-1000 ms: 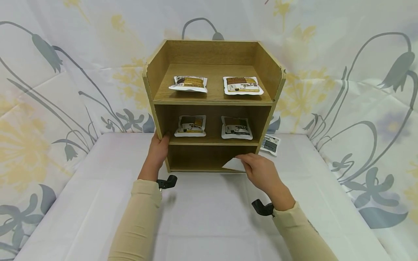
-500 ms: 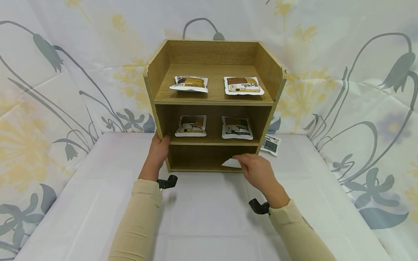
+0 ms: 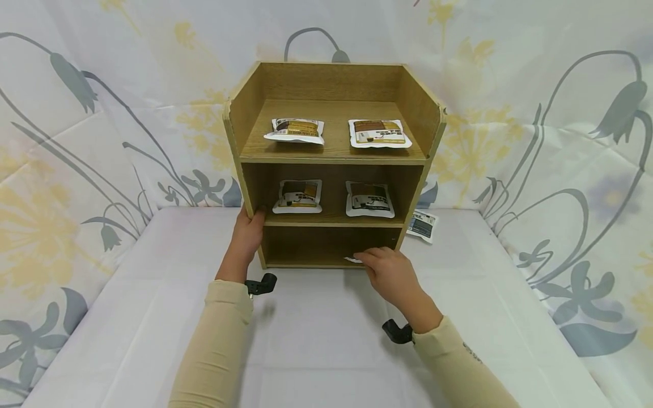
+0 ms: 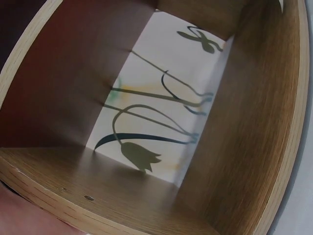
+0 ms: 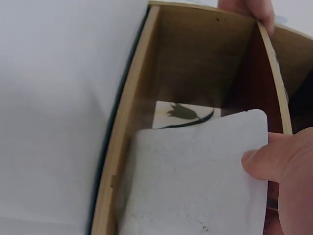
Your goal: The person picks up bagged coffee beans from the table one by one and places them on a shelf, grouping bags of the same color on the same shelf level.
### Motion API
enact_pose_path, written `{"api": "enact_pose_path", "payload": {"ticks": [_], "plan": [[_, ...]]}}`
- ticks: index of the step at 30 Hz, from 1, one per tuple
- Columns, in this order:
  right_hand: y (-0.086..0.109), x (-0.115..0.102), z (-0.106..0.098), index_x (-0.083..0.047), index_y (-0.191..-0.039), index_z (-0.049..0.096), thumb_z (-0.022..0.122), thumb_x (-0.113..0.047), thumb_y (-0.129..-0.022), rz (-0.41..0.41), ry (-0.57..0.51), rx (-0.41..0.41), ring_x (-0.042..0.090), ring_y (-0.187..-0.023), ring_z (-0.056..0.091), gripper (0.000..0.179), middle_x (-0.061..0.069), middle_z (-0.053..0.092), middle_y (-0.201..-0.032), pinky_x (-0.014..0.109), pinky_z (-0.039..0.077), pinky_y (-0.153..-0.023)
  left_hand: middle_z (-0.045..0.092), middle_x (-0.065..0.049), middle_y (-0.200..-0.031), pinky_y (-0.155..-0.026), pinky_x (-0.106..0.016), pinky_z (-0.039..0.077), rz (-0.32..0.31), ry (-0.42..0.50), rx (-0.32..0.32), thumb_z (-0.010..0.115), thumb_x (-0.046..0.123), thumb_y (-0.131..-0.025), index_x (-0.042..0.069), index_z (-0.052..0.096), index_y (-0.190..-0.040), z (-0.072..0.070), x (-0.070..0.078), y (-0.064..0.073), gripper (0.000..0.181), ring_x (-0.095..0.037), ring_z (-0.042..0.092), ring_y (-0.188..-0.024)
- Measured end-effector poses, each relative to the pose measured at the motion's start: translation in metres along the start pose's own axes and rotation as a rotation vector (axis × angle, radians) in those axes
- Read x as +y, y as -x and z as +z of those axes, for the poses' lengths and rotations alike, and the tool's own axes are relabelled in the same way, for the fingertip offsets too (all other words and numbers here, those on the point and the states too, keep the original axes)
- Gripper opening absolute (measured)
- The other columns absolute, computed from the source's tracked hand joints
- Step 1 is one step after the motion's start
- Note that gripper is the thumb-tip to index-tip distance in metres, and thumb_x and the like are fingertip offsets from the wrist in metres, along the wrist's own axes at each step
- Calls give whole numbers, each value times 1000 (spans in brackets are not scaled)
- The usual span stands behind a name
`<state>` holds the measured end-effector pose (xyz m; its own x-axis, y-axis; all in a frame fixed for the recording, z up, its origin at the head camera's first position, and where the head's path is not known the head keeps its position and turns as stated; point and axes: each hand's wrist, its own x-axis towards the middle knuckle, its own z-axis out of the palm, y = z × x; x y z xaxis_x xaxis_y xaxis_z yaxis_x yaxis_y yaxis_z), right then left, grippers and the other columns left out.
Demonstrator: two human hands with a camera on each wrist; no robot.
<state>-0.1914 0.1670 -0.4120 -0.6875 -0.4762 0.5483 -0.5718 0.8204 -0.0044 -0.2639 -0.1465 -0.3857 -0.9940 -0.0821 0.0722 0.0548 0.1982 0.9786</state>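
A wooden shelf unit (image 3: 331,161) with three levels stands at the back of the white-covered table. My left hand (image 3: 247,235) grips its left side panel near the middle board, and part of that hand shows at the lower left corner of the left wrist view. At the mouth of the bottom compartment, my right hand (image 3: 393,277) pinches a flat white packet (image 5: 195,176) by its edge, thumb on the plain face. The head view shows only a sliver of this packet, the rest hidden by the hand. The left wrist view looks into a bare-walled compartment (image 4: 259,127).
Two white pouches with brown labels, left (image 3: 296,131) and right (image 3: 380,134), lie on the top level. Two more, left (image 3: 298,196) and right (image 3: 369,199), lie on the middle level. Another packet (image 3: 422,226) rests on the table (image 3: 326,340) behind the unit's right side.
My right hand has moved left and slightly lower at the bottom compartment, and the packet has tipped flatter, so less of its white face shows. The left hand stays put.
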Motion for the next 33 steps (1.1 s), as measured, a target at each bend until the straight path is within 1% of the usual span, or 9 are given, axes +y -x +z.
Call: {"api": "enact_pose_path", "payload": {"ticks": [7, 12, 19, 26, 33], "plan": [[4, -3, 9, -20, -105, 75, 74, -7, -82, 1, 2, -37, 22, -89, 68, 27, 0, 74, -101, 36, 56, -72, 35, -15, -152, -115, -53, 26, 2, 1, 2, 37, 34, -103, 20, 25, -153, 0, -1, -1, 53, -34, 37, -137], [6, -3, 13, -17, -104, 74, 75, -9, -82, -8, 13, -50, 24, -94, 68, 24, 2, 73, -101, 39, 56, -75, 35, -15, -152, -116, -52, 26, 5, -2, -2, 37, 34, -103, 21, 25, -153, 0, -1, -1, 53, -33, 37, -137], [9, -2, 20, -16, -103, 73, 74, -11, -84, 4, 8, -91, 25, -93, 67, 19, 4, 71, -101, 41, 56, -75, 35, -15, -152, -116, -53, 25, -2, -5, -7, 37, 36, -103, 21, 24, -153, 0, -1, -1, 54, -33, 35, -139], [5, 2, 25, -12, -103, 73, 72, -7, -84, 15, -30, -127, 28, -96, 66, 19, 7, 71, -101, 43, 55, -81, 37, -16, -150, -113, -56, 28, 1, -28, 1, 36, 36, -102, 20, 25, -152, -2, 1, -1, 53, -37, 40, -135], [4, 4, 30, -12, -104, 72, 70, -5, -85, 43, -53, -162, 30, -100, 65, 20, 9, 70, -105, 45, 54, -84, 39, -17, -148, -114, -52, 28, 24, -8, -2, 37, 35, -102, 18, 28, -150, -2, -2, -1, 52, -34, 40, -135]]}}
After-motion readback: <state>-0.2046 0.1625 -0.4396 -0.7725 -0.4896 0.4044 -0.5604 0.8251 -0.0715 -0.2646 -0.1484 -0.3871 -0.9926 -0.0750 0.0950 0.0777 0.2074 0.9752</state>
